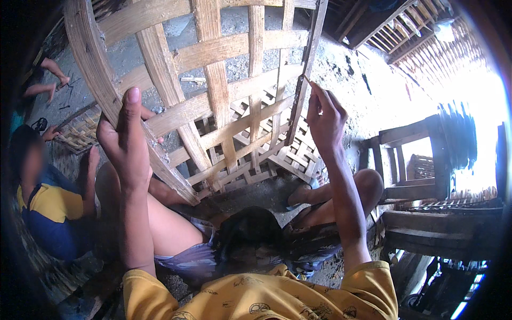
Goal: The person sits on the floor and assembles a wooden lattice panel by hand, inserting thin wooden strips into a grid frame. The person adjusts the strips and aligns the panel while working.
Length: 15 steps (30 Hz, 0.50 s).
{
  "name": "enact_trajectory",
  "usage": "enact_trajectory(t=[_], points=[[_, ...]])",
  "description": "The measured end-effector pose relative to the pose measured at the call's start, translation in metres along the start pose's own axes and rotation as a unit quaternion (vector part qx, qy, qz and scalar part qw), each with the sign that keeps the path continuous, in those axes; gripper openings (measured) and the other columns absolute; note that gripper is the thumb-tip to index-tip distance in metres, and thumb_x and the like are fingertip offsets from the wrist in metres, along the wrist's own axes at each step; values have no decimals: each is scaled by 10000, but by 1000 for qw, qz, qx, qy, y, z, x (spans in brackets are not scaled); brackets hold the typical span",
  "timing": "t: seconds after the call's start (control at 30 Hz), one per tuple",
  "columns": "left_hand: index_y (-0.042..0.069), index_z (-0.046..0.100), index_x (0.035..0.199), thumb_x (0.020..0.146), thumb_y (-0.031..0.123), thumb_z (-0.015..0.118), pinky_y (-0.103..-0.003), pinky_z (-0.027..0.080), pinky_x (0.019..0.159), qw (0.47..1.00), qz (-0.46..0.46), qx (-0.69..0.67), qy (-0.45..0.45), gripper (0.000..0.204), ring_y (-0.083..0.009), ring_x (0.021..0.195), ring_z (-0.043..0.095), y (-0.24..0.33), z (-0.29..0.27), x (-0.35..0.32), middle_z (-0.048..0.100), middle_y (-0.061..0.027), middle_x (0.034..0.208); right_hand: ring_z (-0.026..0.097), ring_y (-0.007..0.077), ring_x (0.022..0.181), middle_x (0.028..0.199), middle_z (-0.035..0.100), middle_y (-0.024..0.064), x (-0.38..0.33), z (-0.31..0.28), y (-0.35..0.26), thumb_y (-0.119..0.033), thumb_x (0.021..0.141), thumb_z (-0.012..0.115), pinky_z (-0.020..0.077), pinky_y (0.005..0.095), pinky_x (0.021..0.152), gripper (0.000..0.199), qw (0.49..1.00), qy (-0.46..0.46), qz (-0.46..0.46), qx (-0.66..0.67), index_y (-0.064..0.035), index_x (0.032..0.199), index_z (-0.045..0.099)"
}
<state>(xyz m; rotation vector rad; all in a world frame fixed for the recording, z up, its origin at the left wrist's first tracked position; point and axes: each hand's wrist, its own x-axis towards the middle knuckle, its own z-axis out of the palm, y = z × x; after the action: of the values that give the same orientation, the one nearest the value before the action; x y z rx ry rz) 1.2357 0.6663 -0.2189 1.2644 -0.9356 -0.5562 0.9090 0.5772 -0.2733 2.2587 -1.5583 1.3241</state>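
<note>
A large open-weave basket of flat bamboo strips [213, 80] stands tilted in front of me, its rim running down the left side. My left hand [125, 141] grips that thick curved rim, thumb up along it. My right hand [325, 120] pinches a thin bamboo strip [301, 101] at the basket's right edge, fingers closed on it. My bare knees and dark patterned shorts lie below the basket.
A person in a blue and yellow shirt [50, 208] sits at the left beside a smaller woven basket [80, 130]. Another woven lattice panel [282, 154] lies on the ground behind. Dark wooden frames [421, 176] stand at the right by a bright opening.
</note>
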Motion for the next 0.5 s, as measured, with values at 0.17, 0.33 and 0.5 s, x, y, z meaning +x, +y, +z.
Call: enact_trajectory(t=[0.17, 0.33, 0.5], points=[[58, 573, 771, 997, 403, 655, -253, 438, 452, 1000, 9, -6, 4, 421, -103, 551, 559, -3, 2, -1, 575, -26, 666, 696, 223, 690, 926, 723, 147, -4, 0, 0, 27, 900, 654, 549, 338, 652, 233, 999, -48, 13, -6, -23, 1113, 734], [64, 566, 765, 999, 389, 656, -250, 442, 454, 1000, 15, 8, 19, 410, -94, 557, 554, -2, 2, -1, 564, -17, 661, 690, 249, 720, 892, 698, 143, -1, -7, 2, 14, 892, 625, 543, 367, 678, 186, 989, -143, 28, 8, -12, 1047, 725], [23, 629, 886, 994, 312, 679, -233, 445, 407, 999, 31, -23, 9, 312, -59, 554, 530, -15, -3, 4, 581, -1, 684, 662, 214, 698, 848, 684, 133, 6, -18, -3, 47, 906, 613, 524, 332, 643, 199, 991, -98, 61, 68, -16, 1061, 720]])
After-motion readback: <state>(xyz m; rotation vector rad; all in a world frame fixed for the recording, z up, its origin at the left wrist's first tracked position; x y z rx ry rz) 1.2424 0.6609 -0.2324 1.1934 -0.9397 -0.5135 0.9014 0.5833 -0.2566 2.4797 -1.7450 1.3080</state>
